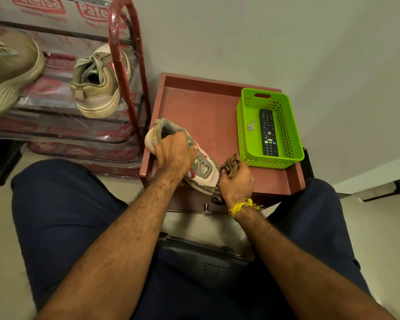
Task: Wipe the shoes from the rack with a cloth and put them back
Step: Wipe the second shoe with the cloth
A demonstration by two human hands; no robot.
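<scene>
A white and grey sneaker (204, 168) with red marks lies on the reddish-brown side table (201, 107), toe pointing towards me. My left hand (174, 153) grips it over the collar. My right hand (237, 181) holds a bunched brown striped cloth (229, 163) against the toe end of the shoe. On the red-framed shoe rack (120, 49) at the left stand a matching beige sneaker (97, 88) and a tan sneaker (12, 68) at the left edge.
A green plastic basket (247, 135) at the table's right holds a black remote (268, 132) and a small key. The rack shelves are wrapped in printed plastic. A black object (203, 262) lies on the floor between my knees. A grey wall stands behind.
</scene>
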